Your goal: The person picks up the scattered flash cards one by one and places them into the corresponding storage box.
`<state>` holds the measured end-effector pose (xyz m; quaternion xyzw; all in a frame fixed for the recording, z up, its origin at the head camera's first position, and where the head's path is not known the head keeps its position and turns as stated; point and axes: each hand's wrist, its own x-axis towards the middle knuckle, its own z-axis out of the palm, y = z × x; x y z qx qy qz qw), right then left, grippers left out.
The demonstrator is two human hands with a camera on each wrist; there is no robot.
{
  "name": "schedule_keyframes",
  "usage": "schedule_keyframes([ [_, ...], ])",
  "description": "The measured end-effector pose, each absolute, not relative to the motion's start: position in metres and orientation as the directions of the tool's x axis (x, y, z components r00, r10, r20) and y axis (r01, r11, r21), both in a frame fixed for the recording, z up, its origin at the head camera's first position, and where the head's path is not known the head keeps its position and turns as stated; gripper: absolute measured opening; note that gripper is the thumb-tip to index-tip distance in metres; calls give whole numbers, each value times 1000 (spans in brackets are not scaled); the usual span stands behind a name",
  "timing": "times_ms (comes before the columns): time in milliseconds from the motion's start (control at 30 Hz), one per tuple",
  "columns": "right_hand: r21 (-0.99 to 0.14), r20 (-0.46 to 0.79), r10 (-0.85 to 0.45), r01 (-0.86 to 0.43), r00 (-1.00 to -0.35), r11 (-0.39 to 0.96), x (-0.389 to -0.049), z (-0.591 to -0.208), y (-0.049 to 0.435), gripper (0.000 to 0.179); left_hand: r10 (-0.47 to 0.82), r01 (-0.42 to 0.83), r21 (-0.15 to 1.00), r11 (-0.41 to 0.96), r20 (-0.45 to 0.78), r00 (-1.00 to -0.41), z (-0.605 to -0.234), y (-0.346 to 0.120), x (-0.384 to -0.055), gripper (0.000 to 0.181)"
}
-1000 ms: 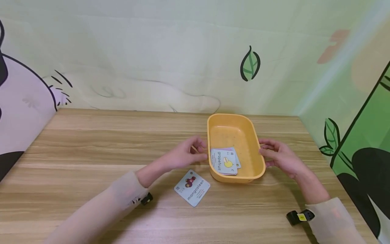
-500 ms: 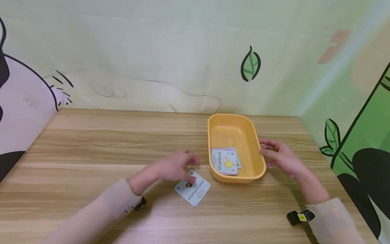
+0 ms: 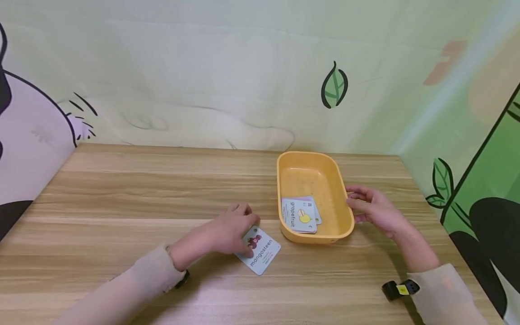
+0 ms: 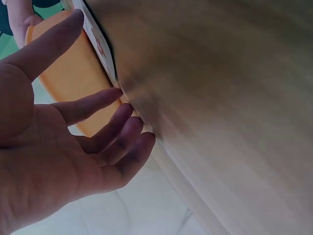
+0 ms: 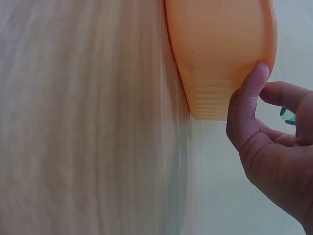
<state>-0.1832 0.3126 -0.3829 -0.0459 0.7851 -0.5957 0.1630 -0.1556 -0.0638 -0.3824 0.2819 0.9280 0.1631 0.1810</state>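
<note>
A square flash card with the word "mangosteen" (image 3: 262,253) lies flat on the wooden table, in front and left of a yellow plastic basket (image 3: 342,180). Over its left corner spreads my left hand (image 3: 229,230); in the left wrist view, the thumb is by one end of the card and the fingertips reach the tabletop near the other. My right hand (image 3: 375,212) touches the basket's right outer wall with thumb and fingertips near the rim, not wrapped round it. Inside the basket lies a small stack of cards, a "grapefruit" card (image 3: 298,215) on top.
The wooden tabletop (image 3: 142,194) runs back to a printed cloth backdrop (image 3: 203,81), which also rises on both sides. The basket stands near the table's back edge.
My left hand has left the basket's left side, moving left and toward me onto the mangosteen card. The right hand, basket and cards keep their places.
</note>
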Motion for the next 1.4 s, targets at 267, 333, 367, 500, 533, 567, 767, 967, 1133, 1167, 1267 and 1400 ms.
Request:
schedule_keyframes([
  [267,-949,-203,-263,124,-943,290,-183,-383,312,56,591,498,361,788,-221,-776,-385,-64,-153,64],
  [333,-949,-204,-263,124,-943,290,-183,-383,313,56,594,504,357,786,-214,-775,-386,-64,-153,62],
  [367,-949,-203,-263,124,-943,290,-183,-383,313,56,596,506,357,785,-211,-775,-386,-64,-153,61],
  [500,-949,-202,-264,123,-943,289,-183,-384,313,56,599,505,369,780,-207,-774,-385,-65,-153,59],
  [533,-949,-202,-264,123,-943,290,-183,-384,313,56,599,504,372,779,-206,-773,-385,-65,-153,58],
  [567,-949,-202,-264,123,-943,290,-183,-384,313,57,600,504,376,778,-206,-773,-385,-65,-153,59],
  [767,-950,-201,-267,122,-943,287,-184,-384,313,57,609,506,395,767,-199,-768,-385,-67,-153,61],
  [967,-950,-200,-266,121,-943,287,-184,-385,314,57,626,492,471,732,-179,-759,-384,-69,-153,61],
  [1133,-949,-202,-260,123,-944,292,-184,-384,313,56,640,465,543,699,-186,-746,-382,-71,-156,59],
  [1167,-948,-203,-259,123,-944,293,-184,-384,313,56,641,456,558,694,-190,-743,-382,-71,-156,58],
  [1267,-947,-202,-256,122,-945,296,-184,-384,313,56,645,433,590,682,-203,-737,-381,-72,-158,55],
  [1400,-948,-199,-259,119,-945,294,-184,-384,313,56,657,433,618,656,-185,-731,-381,-73,-160,51],
])
